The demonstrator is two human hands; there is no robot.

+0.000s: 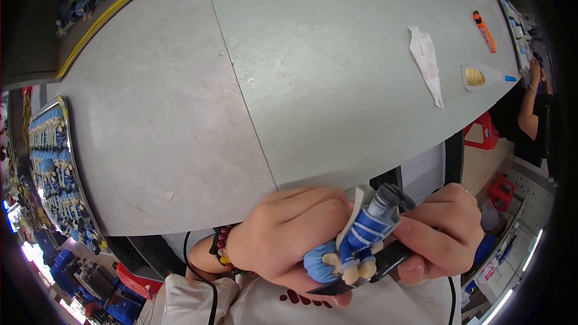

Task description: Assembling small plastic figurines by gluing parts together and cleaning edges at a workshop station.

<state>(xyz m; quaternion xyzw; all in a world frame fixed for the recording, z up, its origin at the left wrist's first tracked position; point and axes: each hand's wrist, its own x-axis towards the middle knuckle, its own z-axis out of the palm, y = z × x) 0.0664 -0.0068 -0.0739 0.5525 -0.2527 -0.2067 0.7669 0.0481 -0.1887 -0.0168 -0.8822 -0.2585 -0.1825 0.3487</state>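
Observation:
Close to my body, just off the table's near edge, my left hand [295,225] is closed around a small figurine [364,232]. The figurine has blue hair, a blue-and-white striped outfit and grey-black legs; it lies tilted, head toward the lower left and feet toward the upper right. My right hand [448,232] is closed on a black, smooth, elongated object [394,260] whose kind I cannot make out. That object runs beneath the figurine toward my left fingers, which partly hide it. Right fingertips sit against or right beside the figurine's side.
On the grey table [301,84] lie a crumpled white tissue [426,63], an orange cutter knife [484,32] and a clear bottle with a blue tip [486,77]. A tray of similar figurines [57,171] stands at the left edge. A person [527,114] works at the right.

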